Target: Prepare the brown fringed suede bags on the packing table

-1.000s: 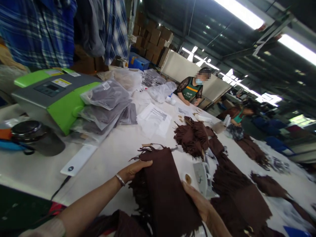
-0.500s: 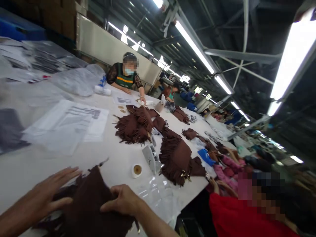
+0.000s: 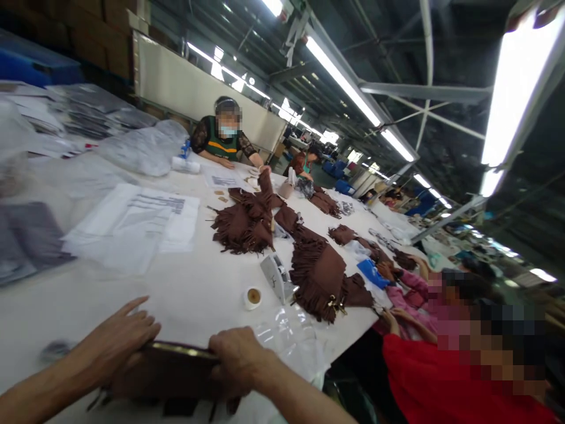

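Note:
A dark brown bag (image 3: 168, 377) is at the front edge of the view, its zipped edge with a gold-coloured line turned up towards me. My left hand (image 3: 117, 338) is at the bag's left end, fingers bent over it and the index finger stretched out; its thumb is hidden. At the right end, my right hand (image 3: 241, 359) grips the bag's upper corner with curled fingers. The bag's lower part is dark and partly cut off by the frame. Clear plastic bags (image 3: 291, 341) lie just right of my right hand.
Fringed brown bags (image 3: 324, 271) lie on the white table (image 3: 194, 294), near a tape dispenser (image 3: 276, 277) and a tape roll (image 3: 252, 297). Printed plastic bags (image 3: 132, 224) are at left. A masked co-worker (image 3: 225, 138) is across the table; a person in red (image 3: 424, 377) is at right.
The brown bag has turned so its zipped edge faces up. My left hand has moved onto its left end, and my right hand has closed on its right corner. The masked co-worker has raised a brown piece.

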Available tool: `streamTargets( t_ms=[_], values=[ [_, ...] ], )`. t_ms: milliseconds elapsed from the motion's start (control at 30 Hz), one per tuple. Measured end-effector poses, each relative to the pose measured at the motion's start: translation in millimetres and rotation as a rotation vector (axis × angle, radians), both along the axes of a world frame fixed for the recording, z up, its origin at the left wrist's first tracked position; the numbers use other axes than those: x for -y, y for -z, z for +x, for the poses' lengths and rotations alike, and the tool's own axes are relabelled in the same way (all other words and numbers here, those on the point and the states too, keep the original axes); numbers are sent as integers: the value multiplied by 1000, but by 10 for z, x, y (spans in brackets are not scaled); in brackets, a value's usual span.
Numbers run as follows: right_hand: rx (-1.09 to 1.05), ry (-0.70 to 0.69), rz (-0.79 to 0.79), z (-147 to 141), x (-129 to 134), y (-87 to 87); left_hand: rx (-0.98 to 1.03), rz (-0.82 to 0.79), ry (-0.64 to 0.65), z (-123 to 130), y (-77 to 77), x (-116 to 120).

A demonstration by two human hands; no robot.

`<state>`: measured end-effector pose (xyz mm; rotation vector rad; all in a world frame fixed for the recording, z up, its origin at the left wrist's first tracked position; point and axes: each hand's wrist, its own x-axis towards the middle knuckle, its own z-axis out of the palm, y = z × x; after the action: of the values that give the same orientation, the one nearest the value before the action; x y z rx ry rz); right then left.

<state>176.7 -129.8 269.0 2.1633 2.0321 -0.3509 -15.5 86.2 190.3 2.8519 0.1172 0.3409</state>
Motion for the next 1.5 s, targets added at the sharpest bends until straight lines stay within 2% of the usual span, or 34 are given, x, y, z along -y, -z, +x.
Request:
streamTargets(
  t_ms=[33, 167, 233, 267, 300, 367, 533, 600, 633, 733, 833, 933, 1000, 1033, 1100, 1133, 1167, 1233, 1367, 1500],
  values=[
    [20, 6, 49, 21, -18, -49, -32, 61, 39, -40, -147, -28],
    [25, 49, 257, 228, -183, -224, -51, 306, -115, -101, -917, -138],
    [12, 68, 341, 303, -267, -225, -73, 380, -188, -111, -1144, -140],
    [5, 82, 369, 309, -283, -186, -101, 397, -218, -131, -1171, -111],
    [-2, 98, 385, 291, -276, -113, -142, 389, -245, -163, -1136, -57],
    [-25, 137, 382, 194, -188, 147, -251, 321, -285, -263, -888, 120],
    [-179, 223, 215, -102, 273, 1115, -486, 102, -339, -632, 178, 729],
    [-255, 267, 145, -86, 399, 1354, -543, 40, -378, -779, 459, 905],
    [-293, 289, 114, -44, 424, 1415, -553, 4, -388, -845, 537, 963],
    [-402, 361, 35, 120, 382, 1429, -450, -259, -441, -1005, 575, 1027],
    [-520, 476, -53, 148, 358, 1385, -313, -543, -647, -1115, 505, 1009],
    [-653, 630, -207, -51, 498, 1429, -322, -624, -850, -1174, 487, 969],
    [-930, 863, -330, -249, 626, 1498, -347, -705, -935, -1170, 511, 935],
    [-1143, 1042, -355, -345, 672, 1537, -358, -749, -964, -1152, 529, 917],
    [-1581, 1411, -279, -504, 689, 1621, -369, -830, -1002, -1081, 565, 881],
    [-1731, 1539, -192, -560, 657, 1664, -365, -862, -1015, -1031, 584, 865],
    [-1808, 1604, -95, -600, 599, 1706, -354, -888, -1026, -974, 604, 849],
    [-1868, 1645, 38, -633, 439, 1782, -324, -943, -1042, -853, 649, 825],
    [-1939, 1702, 123, -568, 159, 1864, -252, -1128, -1059, -689, 758, 813],
    [-1944, 1752, 90, -473, 187, 1831, -114, -1405, -1094, -710, 792, 853]
  ],
)
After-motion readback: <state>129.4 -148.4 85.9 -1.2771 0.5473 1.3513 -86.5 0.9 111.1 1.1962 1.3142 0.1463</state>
